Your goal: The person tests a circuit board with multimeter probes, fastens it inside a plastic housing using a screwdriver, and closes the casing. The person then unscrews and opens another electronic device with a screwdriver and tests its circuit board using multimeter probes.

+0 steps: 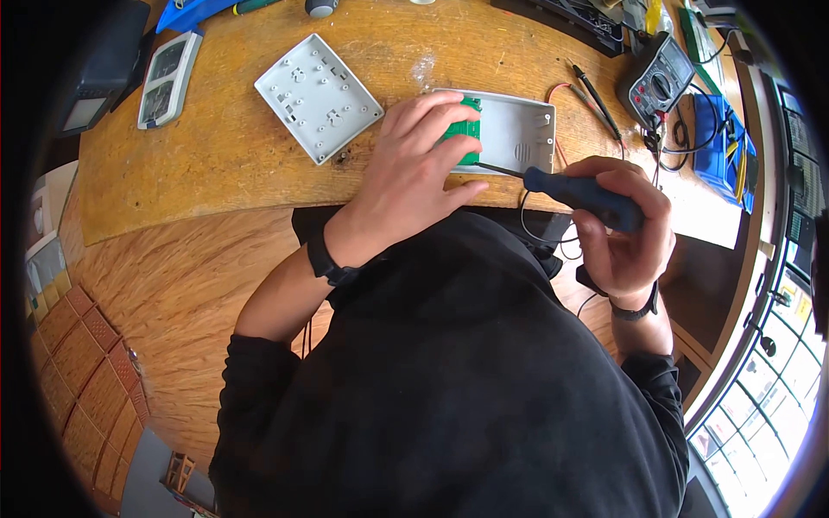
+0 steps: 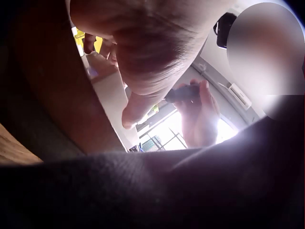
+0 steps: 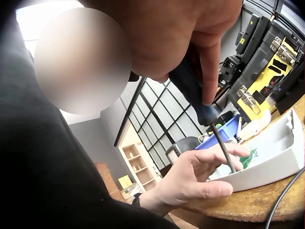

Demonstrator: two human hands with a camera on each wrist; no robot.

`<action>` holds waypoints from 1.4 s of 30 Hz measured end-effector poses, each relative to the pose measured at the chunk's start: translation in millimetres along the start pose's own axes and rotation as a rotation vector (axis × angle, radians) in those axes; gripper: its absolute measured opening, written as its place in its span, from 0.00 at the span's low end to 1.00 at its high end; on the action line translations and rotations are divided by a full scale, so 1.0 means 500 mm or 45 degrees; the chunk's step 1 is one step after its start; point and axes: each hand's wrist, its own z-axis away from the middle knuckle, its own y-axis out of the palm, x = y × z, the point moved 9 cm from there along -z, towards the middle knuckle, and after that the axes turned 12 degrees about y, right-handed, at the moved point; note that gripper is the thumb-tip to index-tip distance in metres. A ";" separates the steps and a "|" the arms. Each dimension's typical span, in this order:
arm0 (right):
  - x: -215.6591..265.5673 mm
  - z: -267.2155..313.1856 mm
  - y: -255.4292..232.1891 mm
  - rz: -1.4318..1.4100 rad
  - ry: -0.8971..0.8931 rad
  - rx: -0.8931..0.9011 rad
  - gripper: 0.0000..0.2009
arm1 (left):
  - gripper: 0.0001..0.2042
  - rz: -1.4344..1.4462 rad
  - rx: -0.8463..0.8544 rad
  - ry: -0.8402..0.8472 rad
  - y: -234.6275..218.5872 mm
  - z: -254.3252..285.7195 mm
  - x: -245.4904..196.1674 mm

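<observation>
My right hand [image 1: 626, 220] grips the blue handle of a screwdriver [image 1: 587, 194], its shaft slanting left to the lower edge of a green circuit board [image 1: 466, 129]. The board lies in the left part of a light grey plastic housing [image 1: 505, 129]. Across the housing's left end lies my left hand [image 1: 414, 160], fingers spread over the board, thumb extended by the near wall. In the right wrist view the shaft [image 3: 223, 148] reaches down inside the wall beside the left hand [image 3: 190, 181]; the exact contact of the tip is hidden.
A second grey housing half [image 1: 319, 99] lies left of the hands. Farther left is a grey-white case [image 1: 170, 79]. On the right are test probes [image 1: 596, 102], a multimeter [image 1: 658, 82], a blue bin [image 1: 721, 147] and loose cables. The table's near edge runs just below the housing.
</observation>
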 end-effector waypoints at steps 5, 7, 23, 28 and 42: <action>-0.012 0.014 -0.001 -0.027 0.018 -0.019 0.27 | 0.16 0.014 -0.089 0.022 0.005 0.008 0.007; -0.001 0.014 0.009 0.002 -0.053 0.068 0.28 | 0.16 0.024 -0.085 0.011 0.004 0.007 0.007; 0.003 0.039 -0.004 0.017 -0.077 0.077 0.32 | 0.16 0.000 -0.084 0.063 0.004 0.006 0.005; -0.001 0.042 -0.008 0.025 -0.065 0.042 0.32 | 0.16 0.002 -0.078 0.063 0.004 0.006 0.005; 0.004 0.027 0.006 0.083 -0.097 0.070 0.32 | 0.14 -0.005 -0.085 0.051 0.002 0.006 0.005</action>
